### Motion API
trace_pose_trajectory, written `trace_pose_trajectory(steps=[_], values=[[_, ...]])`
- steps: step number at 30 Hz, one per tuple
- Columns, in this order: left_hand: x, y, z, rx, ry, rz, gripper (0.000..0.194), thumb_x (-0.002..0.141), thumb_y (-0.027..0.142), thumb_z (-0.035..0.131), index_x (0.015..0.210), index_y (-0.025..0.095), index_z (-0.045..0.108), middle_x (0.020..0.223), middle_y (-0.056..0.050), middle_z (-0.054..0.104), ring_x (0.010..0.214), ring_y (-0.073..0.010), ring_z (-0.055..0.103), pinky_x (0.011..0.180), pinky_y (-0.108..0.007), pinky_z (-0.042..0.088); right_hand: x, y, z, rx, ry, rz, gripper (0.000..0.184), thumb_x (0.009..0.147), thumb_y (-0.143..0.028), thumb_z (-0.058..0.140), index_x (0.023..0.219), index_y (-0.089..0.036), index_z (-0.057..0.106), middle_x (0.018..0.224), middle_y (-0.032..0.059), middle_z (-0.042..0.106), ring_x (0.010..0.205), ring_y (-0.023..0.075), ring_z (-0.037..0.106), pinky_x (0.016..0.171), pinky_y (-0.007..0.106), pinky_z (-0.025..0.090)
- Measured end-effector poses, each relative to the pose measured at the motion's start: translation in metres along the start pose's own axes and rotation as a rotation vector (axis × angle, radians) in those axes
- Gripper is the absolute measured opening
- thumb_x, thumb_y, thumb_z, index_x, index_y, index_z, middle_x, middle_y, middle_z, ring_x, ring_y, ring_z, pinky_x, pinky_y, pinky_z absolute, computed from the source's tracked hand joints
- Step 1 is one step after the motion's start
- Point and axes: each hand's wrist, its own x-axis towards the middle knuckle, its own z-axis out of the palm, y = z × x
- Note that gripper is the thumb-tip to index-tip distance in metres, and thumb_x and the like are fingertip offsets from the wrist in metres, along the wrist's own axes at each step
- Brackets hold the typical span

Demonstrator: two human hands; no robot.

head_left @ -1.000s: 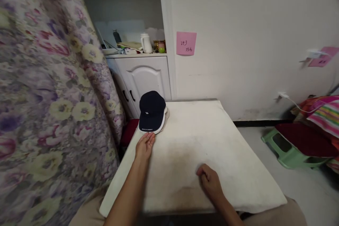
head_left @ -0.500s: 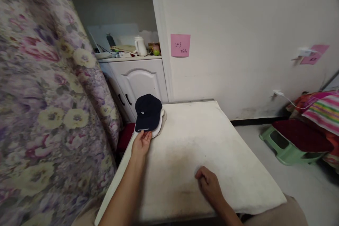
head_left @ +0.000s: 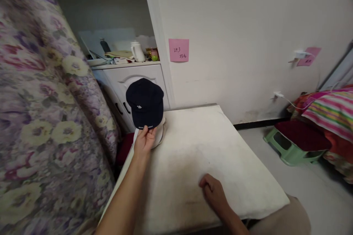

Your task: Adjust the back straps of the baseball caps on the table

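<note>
By the front of its brim, a dark navy baseball cap (head_left: 145, 102) is pinched in my left hand (head_left: 145, 139), thumb on top and fingers underneath. White letters mark its crown and the brim edge. The cap is raised and tilted over a pale cap (head_left: 159, 137) at the table's left edge. Most of that pale cap, and whatever may lie under it, is hidden. My right hand (head_left: 213, 189) rests in a loose fist near the front of the table, with nothing visible in it.
A pale cloth covers the table (head_left: 220, 147). A floral curtain (head_left: 52, 117) hangs close on the left. Behind stands a white cabinet (head_left: 116, 80) with a white jug (head_left: 137, 52) on it. A green stool (head_left: 299, 141) with a dark red top is on the floor at right.
My left hand has lifted the navy cap by its brim off the pale cap below. The right hand stays in a fist. The whole view has shifted slightly.
</note>
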Motion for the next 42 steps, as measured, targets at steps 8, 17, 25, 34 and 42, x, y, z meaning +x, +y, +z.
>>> trace_pose_trajectory(steps=[8,17,25,34,42], values=[[-0.163,-0.072,-0.059,0.152,-0.103,-0.375,0.053,0.07,0.01,0.081,0.118,0.028,0.067,0.112,-0.004,0.075,0.102,-0.0243,0.07,0.095,-0.035,0.053,0.016,-0.038,-0.031,0.903,-0.04,0.305,0.044,0.085,-0.055,0.06,0.105,-0.017,0.069,0.101,0.0119,0.074,0.086,0.0235,0.069,0.081,0.038,0.052],[-0.243,-0.096,-0.076,0.3,-0.333,-0.637,0.046,0.065,0.034,0.086,0.109,0.025,0.074,0.117,-0.01,0.072,0.121,-0.0315,0.059,0.109,-0.044,0.037,0.018,-0.095,-0.068,1.314,0.184,0.402,0.034,0.087,-0.048,0.064,0.104,-0.021,0.075,0.111,0.0059,0.075,0.116,0.0282,0.064,0.101,0.045,0.049],[-0.244,-0.093,-0.062,0.437,-0.314,-0.689,0.026,0.057,0.017,0.085,0.082,0.02,0.075,0.083,-0.006,0.074,0.092,-0.0268,0.068,0.098,-0.042,0.044,0.008,-0.118,-0.099,1.156,0.044,0.235,0.033,0.071,-0.033,0.08,0.101,-0.021,0.074,0.106,0.0091,0.076,0.112,0.0331,0.065,0.1,0.048,0.049],[-0.212,-0.066,-0.031,0.573,-0.182,-0.475,0.036,0.066,0.018,0.08,0.101,0.017,0.073,0.083,-0.005,0.074,0.073,-0.02,0.064,0.069,-0.028,0.047,0.003,-0.101,-0.103,0.818,-0.18,0.112,0.036,0.066,-0.05,0.081,0.064,-0.016,0.067,0.057,0.0012,0.06,0.05,0.0149,0.051,0.049,0.026,0.04],[-0.217,-0.027,0.009,0.87,-0.423,-0.395,0.035,0.089,0.047,0.059,0.102,0.019,0.075,0.102,-0.008,0.074,0.101,-0.0287,0.062,0.091,-0.035,0.045,-0.014,-0.097,-0.108,0.651,-0.356,0.115,0.039,0.072,-0.05,0.075,0.061,-0.015,0.06,0.057,-0.0011,0.047,0.053,0.0113,0.037,0.05,0.024,0.026]])
